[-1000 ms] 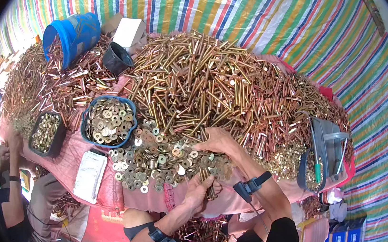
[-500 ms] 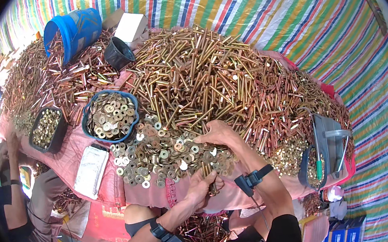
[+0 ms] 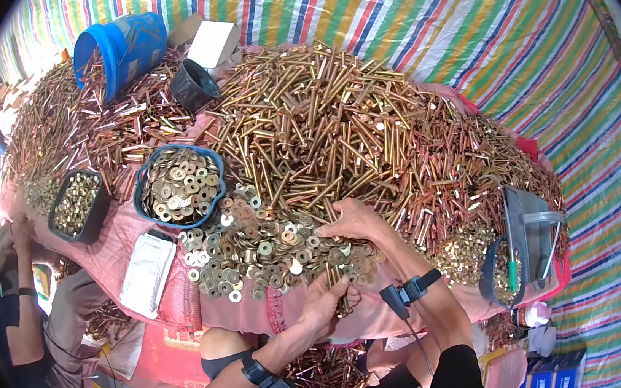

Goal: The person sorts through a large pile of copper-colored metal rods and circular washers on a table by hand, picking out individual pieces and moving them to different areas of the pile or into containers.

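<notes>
My left hand (image 3: pixel 326 297) is closed around a small bunch of brass-coloured bolts (image 3: pixel 335 275), held upright above the near edge of the cloth. Farther out, my right hand (image 3: pixel 356 221) reaches to the border between a heap of bolts (image 3: pixel 334 130) and a spread of loose flat washers (image 3: pixel 263 249). Its thumb stands apart from the fingers, over the washers, while the fingertips touch the lower edge of the bolt heap. Whether a bolt lies under those fingertips is hard to make out. Both wrists wear dark strapped devices.
A blue-rimmed bowl of washers (image 3: pixel 178 186), a dark tub of nuts (image 3: pixel 76 208) and a white packet (image 3: pixel 147 275) lie left. Behind are a tipped blue bucket (image 3: pixel 133 49) and black cup (image 3: pixel 192 83). A grey bin (image 3: pixel 525 231) stands right. Another person's arm (image 3: pixel 26 303) shows far left.
The whole view has shifted slightly. My left hand still holds the bolts upright, and my right hand stays at the edge of the bolt heap with only a small movement.
</notes>
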A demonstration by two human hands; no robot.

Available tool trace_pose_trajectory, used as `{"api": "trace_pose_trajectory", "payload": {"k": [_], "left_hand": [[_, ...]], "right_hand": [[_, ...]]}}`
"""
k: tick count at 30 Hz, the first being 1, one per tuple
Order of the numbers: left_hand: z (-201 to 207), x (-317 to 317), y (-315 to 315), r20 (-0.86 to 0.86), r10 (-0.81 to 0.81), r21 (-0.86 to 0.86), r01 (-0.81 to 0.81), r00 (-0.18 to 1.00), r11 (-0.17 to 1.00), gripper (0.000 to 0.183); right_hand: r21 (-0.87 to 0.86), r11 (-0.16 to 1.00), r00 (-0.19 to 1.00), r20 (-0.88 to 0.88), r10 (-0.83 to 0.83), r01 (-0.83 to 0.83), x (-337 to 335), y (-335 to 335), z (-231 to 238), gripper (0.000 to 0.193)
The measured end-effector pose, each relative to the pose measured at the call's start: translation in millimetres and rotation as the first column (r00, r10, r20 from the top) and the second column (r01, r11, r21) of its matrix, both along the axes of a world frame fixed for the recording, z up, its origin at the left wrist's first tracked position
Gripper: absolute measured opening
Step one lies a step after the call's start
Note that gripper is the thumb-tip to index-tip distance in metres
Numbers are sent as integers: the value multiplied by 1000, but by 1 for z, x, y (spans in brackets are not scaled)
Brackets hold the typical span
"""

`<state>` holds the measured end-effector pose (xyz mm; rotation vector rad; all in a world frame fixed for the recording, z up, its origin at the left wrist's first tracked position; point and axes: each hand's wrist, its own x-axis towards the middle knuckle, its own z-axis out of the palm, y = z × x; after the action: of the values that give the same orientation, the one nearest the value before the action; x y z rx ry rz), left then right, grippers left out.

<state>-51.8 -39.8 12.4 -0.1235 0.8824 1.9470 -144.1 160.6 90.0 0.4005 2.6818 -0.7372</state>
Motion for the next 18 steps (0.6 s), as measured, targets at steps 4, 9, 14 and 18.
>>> {"api": "trace_pose_trajectory", "payload": {"k": [4, 9, 14, 18], "left_hand": [[-3, 1, 1, 13, 8, 15, -8, 1000, 1000, 11], [-3, 4, 1, 39, -12, 43, 11, 999, 999, 11], [1, 6, 1, 23, 15, 21, -15, 1000, 1000, 9], [3, 7, 5, 7, 42, -18, -42, 999, 999, 10]], "right_hand": [[-80, 996, 998, 59, 32, -27, 2, -2, 14, 68], [-190, 972, 991, -39, 131, -136, 15, -5, 14, 54], [-379, 925, 999, -42, 12, -27, 22, -2, 4, 40], [-330, 938, 994, 3, -106, 101, 23, -5, 9, 37]]}}
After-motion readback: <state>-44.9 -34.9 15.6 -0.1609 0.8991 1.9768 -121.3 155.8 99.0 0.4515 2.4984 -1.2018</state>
